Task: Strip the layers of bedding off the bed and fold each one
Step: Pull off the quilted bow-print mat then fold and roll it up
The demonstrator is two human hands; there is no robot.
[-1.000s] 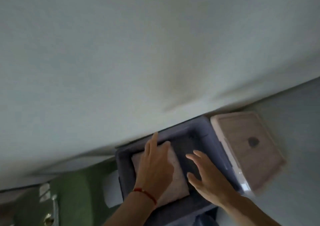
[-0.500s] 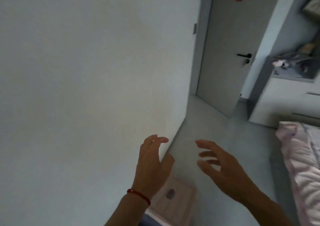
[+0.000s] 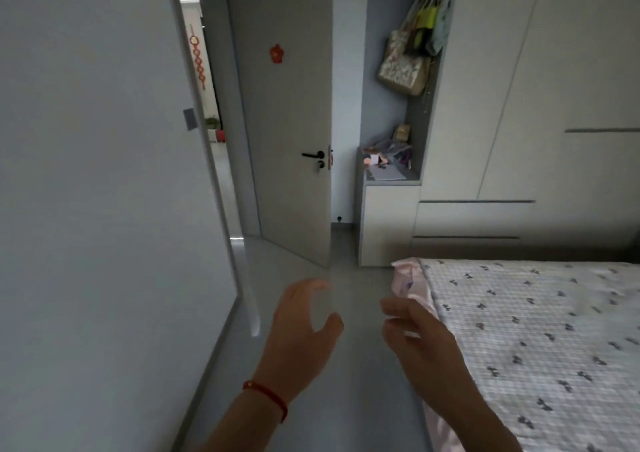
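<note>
The bed fills the right side, covered by a white checked sheet (image 3: 540,330) with small dark prints. A pink layer (image 3: 408,282) shows beneath it along the near edge and corner. My left hand (image 3: 298,334), with a red string on its wrist, hangs in the air over the floor, fingers loosely curled and holding nothing. My right hand (image 3: 422,344) is raised just left of the bed's edge, fingers relaxed and empty. Neither hand touches the bedding.
A grey floor aisle (image 3: 346,399) runs between the left wall (image 3: 104,209) and the bed. An open door (image 3: 291,140) stands ahead, with the hallway beyond. White wardrobes (image 3: 519,122) and a niche with hanging bags (image 3: 405,53) and clutter line the far wall.
My view has swung up from a blue storage box by the wall, where my left hand pressed on a folded cloth, to the room. Both hands have lifted away, empty. The bed has come into view.
</note>
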